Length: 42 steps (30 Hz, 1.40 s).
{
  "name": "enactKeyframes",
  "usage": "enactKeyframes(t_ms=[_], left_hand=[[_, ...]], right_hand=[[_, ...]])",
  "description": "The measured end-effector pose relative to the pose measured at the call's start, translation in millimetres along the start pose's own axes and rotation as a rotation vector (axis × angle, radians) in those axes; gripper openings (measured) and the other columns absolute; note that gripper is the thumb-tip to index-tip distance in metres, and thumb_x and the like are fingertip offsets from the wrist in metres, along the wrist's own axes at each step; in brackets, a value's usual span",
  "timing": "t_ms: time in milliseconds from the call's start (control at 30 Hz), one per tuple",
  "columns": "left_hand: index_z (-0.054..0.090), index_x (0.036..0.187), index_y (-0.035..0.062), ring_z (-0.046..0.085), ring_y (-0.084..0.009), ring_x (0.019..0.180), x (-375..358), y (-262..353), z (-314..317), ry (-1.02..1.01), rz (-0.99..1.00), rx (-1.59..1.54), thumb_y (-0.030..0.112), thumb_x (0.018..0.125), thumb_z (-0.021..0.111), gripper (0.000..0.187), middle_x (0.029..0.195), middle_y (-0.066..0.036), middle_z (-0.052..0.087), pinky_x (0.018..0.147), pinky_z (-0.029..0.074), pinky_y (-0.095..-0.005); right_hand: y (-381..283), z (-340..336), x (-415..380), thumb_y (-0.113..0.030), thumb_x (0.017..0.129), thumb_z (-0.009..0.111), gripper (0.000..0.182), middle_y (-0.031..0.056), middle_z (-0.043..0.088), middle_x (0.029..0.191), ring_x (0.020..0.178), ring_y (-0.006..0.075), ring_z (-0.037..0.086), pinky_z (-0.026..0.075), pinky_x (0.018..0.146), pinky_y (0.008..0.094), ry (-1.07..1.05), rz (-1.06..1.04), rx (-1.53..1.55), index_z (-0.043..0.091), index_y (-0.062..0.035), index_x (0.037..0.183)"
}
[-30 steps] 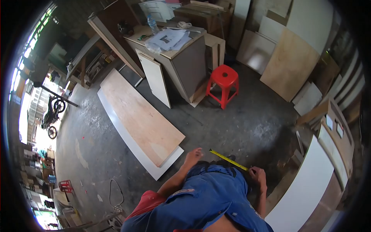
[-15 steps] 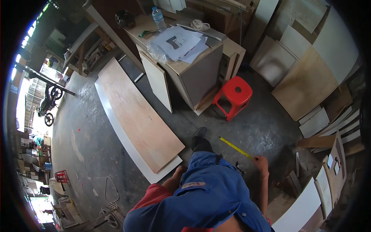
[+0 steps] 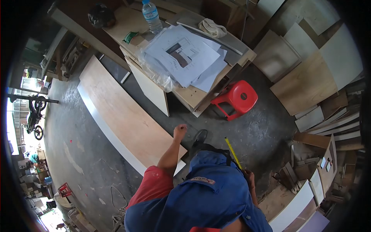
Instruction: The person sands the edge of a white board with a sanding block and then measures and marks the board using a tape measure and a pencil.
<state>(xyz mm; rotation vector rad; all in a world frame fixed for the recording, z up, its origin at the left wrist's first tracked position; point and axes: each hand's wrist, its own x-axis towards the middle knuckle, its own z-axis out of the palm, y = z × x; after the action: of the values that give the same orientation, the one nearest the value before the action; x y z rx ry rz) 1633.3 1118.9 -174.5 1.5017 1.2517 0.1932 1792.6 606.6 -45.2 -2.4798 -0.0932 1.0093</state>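
Observation:
My left hand is held out past the right edge of a long plywood panel. Its fingers are curled in, and whether anything sits inside them is too small to make out. Low at my right side, my right hand is partly hidden by my blue shirt and closed on a tape measure. The yellow tape blade sticks out forward from it above the floor; the case is hidden. Under the plywood lies a white panel, its left edge showing.
Ahead stands a cabinet topped with printed drawings, a water bottle and a cloth. A red stool is beside it. Boards lean at the right, with offcuts nearer. A motorbike stands far left.
My left hand has swung forward and up from beside the panel's near end. My right hand has drawn in toward my body with the tape measure. The view has moved closer to the cabinet.

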Motion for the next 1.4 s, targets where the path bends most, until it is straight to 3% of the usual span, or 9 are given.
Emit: enactKeyframes(t_ms=[67, 233, 300, 433, 667, 733, 867, 1067, 1400], left_hand=[[0.079, 0.094, 0.0120, 0.075, -0.0295, 0.090, 3, -1, 1, 0.006, -0.100, 0.107, 0.025, 0.087, 0.063, 0.022, 0.087, -0.017, 0.075, 0.080, 0.056, -0.0391], [0.080, 0.095, 0.0178, 0.073, -0.0335, 0.093, 10, -120, 41, -0.155, -0.313, 0.294, 0.033, 0.079, 0.067, 0.026, 0.092, -0.015, 0.076, 0.083, 0.056, -0.0425], [0.080, 0.095, 0.0168, 0.073, -0.0347, 0.096, -17, -89, 32, -0.239, -0.302, 0.326, 0.033, 0.078, 0.067, 0.027, 0.094, -0.016, 0.076, 0.085, 0.056, -0.0434], [0.079, 0.096, 0.0150, 0.071, -0.0378, 0.101, -33, -86, 35, -0.370, -0.216, 0.322, 0.033, 0.079, 0.064, 0.029, 0.099, -0.019, 0.074, 0.089, 0.056, -0.0451], [0.079, 0.095, 0.0142, 0.072, -0.0369, 0.092, 1, -86, 51, -0.246, -0.299, 0.466, 0.033, 0.080, 0.065, 0.028, 0.094, -0.017, 0.075, 0.084, 0.056, -0.0433], [0.079, 0.095, 0.0117, 0.072, -0.0375, 0.091, 4, -67, 39, -0.275, -0.099, 0.359, 0.030, 0.082, 0.064, 0.027, 0.093, -0.018, 0.075, 0.082, 0.057, -0.0447], [0.079, 0.095, 0.0143, 0.073, -0.0370, 0.090, 10, -53, 27, -0.272, -0.215, 0.127, 0.028, 0.083, 0.065, 0.023, 0.091, -0.018, 0.075, 0.081, 0.057, -0.0453], [0.079, 0.093, 0.0177, 0.073, -0.0358, 0.092, 9, -69, 21, -0.225, -0.194, 0.324, 0.028, 0.082, 0.068, 0.019, 0.090, -0.017, 0.075, 0.082, 0.057, -0.0452], [0.079, 0.096, 0.0155, 0.072, -0.0360, 0.099, 1, -82, 3, -0.352, -0.184, 0.444, 0.025, 0.080, 0.065, 0.024, 0.099, -0.016, 0.075, 0.089, 0.056, -0.0447]], right_hand=[[-6, 5, -2, -0.037, 0.091, 0.065, 0.041, 0.0243, 0.073, 0.096, 0.092, 0.0331, 0.075, 0.054, 0.077, 0.0416, 0.004, 0.003, -0.037, 0.074, -0.0008, 0.108], [35, 44, 15, -0.035, 0.092, 0.066, 0.039, 0.0236, 0.074, 0.097, 0.092, 0.0310, 0.075, 0.055, 0.078, 0.0417, 0.034, 0.120, 0.034, 0.075, -0.0003, 0.108], [76, 56, 25, -0.035, 0.092, 0.067, 0.039, 0.0221, 0.075, 0.099, 0.092, 0.0294, 0.075, 0.055, 0.079, 0.0402, 0.021, 0.035, 0.104, 0.074, 0.0000, 0.108], [64, 50, 12, -0.035, 0.093, 0.067, 0.039, 0.0212, 0.075, 0.101, 0.094, 0.0301, 0.075, 0.055, 0.081, 0.0396, 0.079, 0.008, -0.001, 0.074, 0.0000, 0.108], [30, 37, 10, -0.032, 0.095, 0.065, 0.034, 0.0200, 0.075, 0.101, 0.096, 0.0327, 0.074, 0.056, 0.082, 0.0400, 0.062, 0.004, -0.078, 0.075, -0.0020, 0.109], [30, 36, 12, -0.032, 0.095, 0.065, 0.034, 0.0200, 0.075, 0.101, 0.096, 0.0327, 0.074, 0.056, 0.081, 0.0399, 0.062, 0.003, -0.096, 0.075, -0.0022, 0.108], [-6, 22, 0, -0.033, 0.095, 0.066, 0.034, 0.0198, 0.075, 0.098, 0.093, 0.0328, 0.075, 0.056, 0.079, 0.0403, 0.067, 0.011, -0.041, 0.075, -0.0021, 0.106], [-37, 27, -11, -0.033, 0.095, 0.067, 0.034, 0.0196, 0.075, 0.096, 0.092, 0.0332, 0.075, 0.056, 0.077, 0.0407, 0.070, 0.038, -0.068, 0.076, -0.0018, 0.105], [-32, 68, -64, -0.028, 0.095, 0.065, 0.034, 0.0226, 0.075, 0.100, 0.096, 0.0310, 0.075, 0.054, 0.082, 0.0383, 0.026, 0.121, 0.076, 0.073, 0.0018, 0.108]])
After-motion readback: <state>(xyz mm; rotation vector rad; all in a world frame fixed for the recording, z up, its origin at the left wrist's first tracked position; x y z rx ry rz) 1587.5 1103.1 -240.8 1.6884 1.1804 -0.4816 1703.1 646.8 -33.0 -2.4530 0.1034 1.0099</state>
